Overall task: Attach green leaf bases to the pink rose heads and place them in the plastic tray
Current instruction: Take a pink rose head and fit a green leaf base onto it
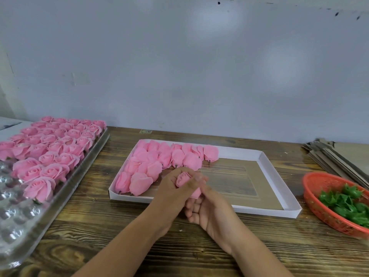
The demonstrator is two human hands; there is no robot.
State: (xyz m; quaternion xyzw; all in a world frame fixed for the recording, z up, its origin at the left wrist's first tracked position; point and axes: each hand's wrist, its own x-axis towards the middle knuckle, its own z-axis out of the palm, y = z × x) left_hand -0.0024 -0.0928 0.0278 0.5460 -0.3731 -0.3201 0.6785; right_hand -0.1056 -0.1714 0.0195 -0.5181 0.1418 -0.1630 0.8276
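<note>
A pink rose head (183, 179) sits between both hands, just above the near edge of the white cardboard lid. My left hand (173, 193) grips it from the left. My right hand (207, 204) pinches its lower part from the right; any green leaf base on it is hidden by the fingers. The clear plastic tray (18, 232) lies at the left, its far part filled with upright pink roses (52, 148). Green leaf bases (348, 204) lie in a red mesh basket (315, 198) at the right.
The white cardboard lid (279, 210) in the middle holds several pink rose heads (159, 162) lying on their sides in its left part. A stack of flat cardboard (337, 156) lies at the back right. A grey wall stands behind the wooden table (103, 232).
</note>
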